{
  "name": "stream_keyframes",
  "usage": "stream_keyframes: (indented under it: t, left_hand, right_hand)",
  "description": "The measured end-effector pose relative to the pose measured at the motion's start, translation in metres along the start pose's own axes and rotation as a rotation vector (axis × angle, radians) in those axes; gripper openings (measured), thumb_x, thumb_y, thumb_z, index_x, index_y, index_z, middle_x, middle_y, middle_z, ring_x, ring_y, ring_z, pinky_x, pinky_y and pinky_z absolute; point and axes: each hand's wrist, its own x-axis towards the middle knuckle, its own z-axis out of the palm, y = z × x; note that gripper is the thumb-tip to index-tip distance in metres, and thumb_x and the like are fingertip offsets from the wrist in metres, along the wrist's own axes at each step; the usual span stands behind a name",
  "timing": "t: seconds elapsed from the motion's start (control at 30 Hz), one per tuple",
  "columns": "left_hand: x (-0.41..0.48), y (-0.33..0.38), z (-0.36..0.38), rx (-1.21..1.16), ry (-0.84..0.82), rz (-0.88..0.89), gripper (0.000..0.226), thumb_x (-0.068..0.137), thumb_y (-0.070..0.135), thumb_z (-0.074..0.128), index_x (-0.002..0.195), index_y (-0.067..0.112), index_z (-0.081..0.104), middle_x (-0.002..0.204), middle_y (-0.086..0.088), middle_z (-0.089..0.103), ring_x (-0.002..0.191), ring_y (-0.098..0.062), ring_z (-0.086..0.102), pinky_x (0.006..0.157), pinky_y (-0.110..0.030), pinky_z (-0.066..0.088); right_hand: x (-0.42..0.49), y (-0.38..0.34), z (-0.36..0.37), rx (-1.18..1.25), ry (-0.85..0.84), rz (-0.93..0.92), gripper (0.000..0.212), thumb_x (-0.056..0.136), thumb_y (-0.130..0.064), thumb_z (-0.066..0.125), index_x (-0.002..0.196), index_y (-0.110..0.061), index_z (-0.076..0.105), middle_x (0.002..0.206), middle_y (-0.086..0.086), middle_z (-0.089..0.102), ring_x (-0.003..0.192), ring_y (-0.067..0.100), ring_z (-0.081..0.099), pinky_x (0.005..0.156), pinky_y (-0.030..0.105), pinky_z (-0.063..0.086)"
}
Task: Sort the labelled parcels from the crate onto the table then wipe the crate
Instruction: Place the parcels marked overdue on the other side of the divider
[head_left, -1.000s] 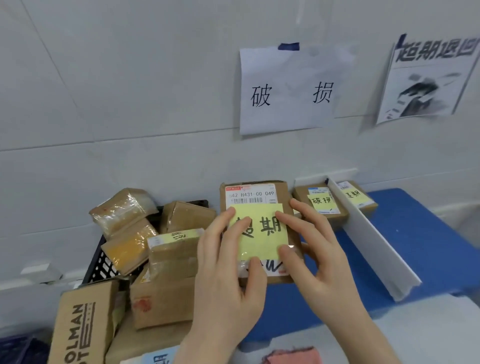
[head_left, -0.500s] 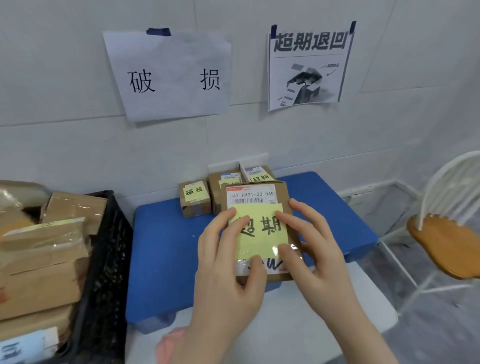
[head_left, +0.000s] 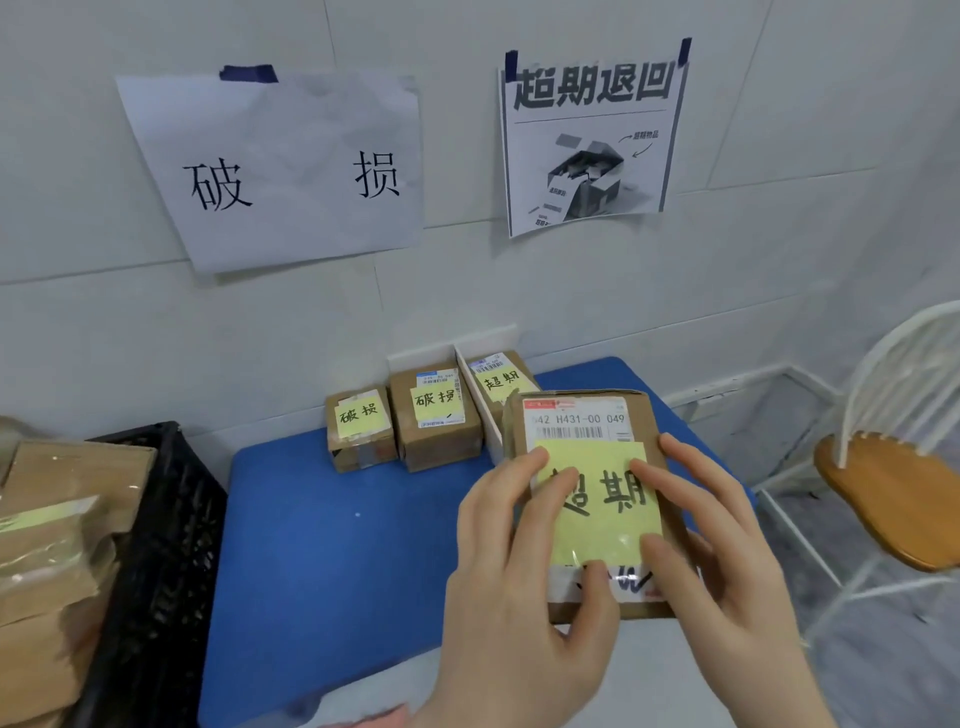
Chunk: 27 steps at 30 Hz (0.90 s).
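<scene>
Fingers of the left hand and right hand grip a parcel above the blue table, by the divider; three sorted parcels sit at the wall, crate looks loaded, so wiping's probably far off

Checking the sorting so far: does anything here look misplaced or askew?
Nothing misplaced: the small 破损 parcel and larger 破损 parcel sit left of the white divider, the 超期 parcel on the table right of it. Only the 破损 wall sign hangs tilted and creased.
</scene>
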Motion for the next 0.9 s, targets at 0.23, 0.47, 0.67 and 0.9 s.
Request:
stream_keyframes:
  t: [0.23, 0.47, 0.67, 0.9]
  left_hand:
    - [0.036, 0.009, 0.055, 0.043, -0.037, 0.021, 0.052, 0.081, 0.040, 0.054, 0.131, 0.030, 0.049, 0.144, 0.020, 0.032, 0.130, -0.012, 0.041, 0.066, -0.014, 0.053]
    - [0.070, -0.002, 0.161, 0.133, -0.052, -0.163, 0.046, 0.083, 0.047, 0.044, 0.127, 0.033, 0.045, 0.140, 0.026, 0.028, 0.129, -0.003, 0.032, 0.072, -0.016, 0.044]
    - [0.072, -0.058, 0.256, 0.096, -0.145, -0.456, 0.055, 0.081, 0.054, 0.035, 0.132, 0.036, 0.042, 0.136, 0.036, 0.016, 0.131, 0.003, 0.023, 0.081, -0.020, 0.052]
    - [0.074, -0.114, 0.310, 0.056, -0.131, -0.580, 0.055, 0.082, 0.051, 0.040, 0.130, 0.028, 0.049, 0.137, 0.028, 0.028, 0.129, -0.002, 0.035, 0.083, -0.009, 0.046]
  right_hand:
    - [0.033, 0.037, -0.041, 0.004, 0.001, 0.071, 0.036, 0.089, -0.012, 0.063, 0.122, -0.024, 0.062, 0.141, -0.015, 0.046, 0.123, 0.000, 0.050, 0.075, 0.016, 0.054]
    - [0.096, 0.125, -0.088, 0.087, -0.193, 0.190, 0.053, 0.088, 0.008, 0.056, 0.118, -0.034, 0.067, 0.136, -0.018, 0.050, 0.120, -0.005, 0.050, 0.075, 0.009, 0.050]
    - [0.129, 0.243, -0.092, 0.023, -0.342, 0.288, 0.042, 0.092, -0.007, 0.059, 0.117, -0.040, 0.065, 0.136, -0.022, 0.044, 0.124, 0.002, 0.048, 0.080, 0.023, 0.055]
    - [0.147, 0.324, -0.071, -0.077, -0.412, 0.335, 0.040, 0.092, -0.006, 0.058, 0.124, -0.028, 0.061, 0.140, -0.016, 0.040, 0.123, -0.008, 0.043, 0.080, 0.014, 0.050]
